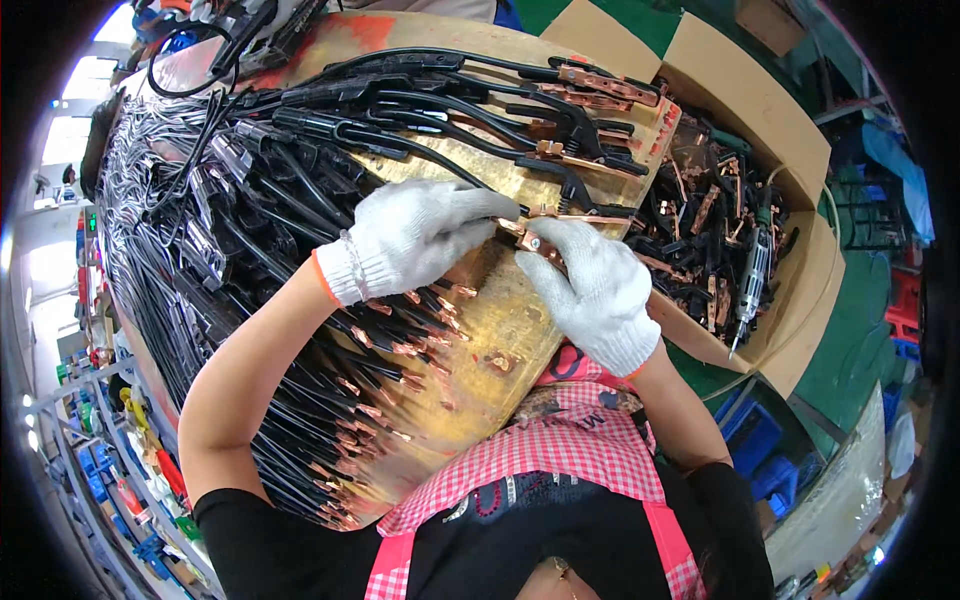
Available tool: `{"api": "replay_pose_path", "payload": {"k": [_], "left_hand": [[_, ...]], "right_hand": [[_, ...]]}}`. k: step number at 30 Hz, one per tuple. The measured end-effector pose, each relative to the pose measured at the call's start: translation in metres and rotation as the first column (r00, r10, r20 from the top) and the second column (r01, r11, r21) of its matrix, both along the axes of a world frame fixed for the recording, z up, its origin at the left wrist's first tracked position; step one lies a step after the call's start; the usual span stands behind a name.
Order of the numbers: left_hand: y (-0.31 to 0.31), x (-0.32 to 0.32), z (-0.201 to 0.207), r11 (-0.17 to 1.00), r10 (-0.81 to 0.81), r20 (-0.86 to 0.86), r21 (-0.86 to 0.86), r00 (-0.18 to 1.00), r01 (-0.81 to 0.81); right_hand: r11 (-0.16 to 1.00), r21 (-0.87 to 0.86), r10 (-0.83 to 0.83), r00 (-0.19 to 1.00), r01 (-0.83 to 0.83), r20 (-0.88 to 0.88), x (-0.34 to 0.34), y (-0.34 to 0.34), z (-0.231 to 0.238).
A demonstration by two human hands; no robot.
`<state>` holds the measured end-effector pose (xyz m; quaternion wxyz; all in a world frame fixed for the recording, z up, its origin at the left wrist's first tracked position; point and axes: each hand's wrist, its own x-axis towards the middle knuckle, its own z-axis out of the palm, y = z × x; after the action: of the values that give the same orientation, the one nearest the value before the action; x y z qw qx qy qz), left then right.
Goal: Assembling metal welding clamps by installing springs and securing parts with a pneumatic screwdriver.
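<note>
Both hands wear white knitted gloves and meet above the worn yellow tabletop. My left hand is closed, with its fingertips pinching the end of a black cable; its fingers partly hide that end. Close against it, my right hand grips a copper and black welding clamp head between thumb and fingers. A screw shows on the copper part. The cable end and the clamp head meet between the hands; whether one sits inside the other is hidden. Just beyond lie assembled welding clamps with copper jaws and black levers.
Cables with bare copper ends fan across the table's left side, with black handles among them. At right, an open cardboard box holds many copper and black clamp parts. A power screwdriver rests over them. Blue bins stand below.
</note>
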<state>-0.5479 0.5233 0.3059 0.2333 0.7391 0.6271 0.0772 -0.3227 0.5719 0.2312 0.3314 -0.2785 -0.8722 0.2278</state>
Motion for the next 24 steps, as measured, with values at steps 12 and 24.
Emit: {"api": "replay_pose_path", "payload": {"k": [12,24], "left_hand": [[0.000,0.000,0.010,0.977,0.109,0.142,-0.196,0.984,-0.080],[0.008,-0.006,0.012,0.883,0.101,0.200,-0.469,0.975,0.005]], "right_hand": [[0.996,-0.074,0.051,0.998,-0.048,0.037,-0.011,0.003,0.000],[0.966,0.094,0.238,0.969,-0.243,0.059,-0.019,0.014,-0.015]]}}
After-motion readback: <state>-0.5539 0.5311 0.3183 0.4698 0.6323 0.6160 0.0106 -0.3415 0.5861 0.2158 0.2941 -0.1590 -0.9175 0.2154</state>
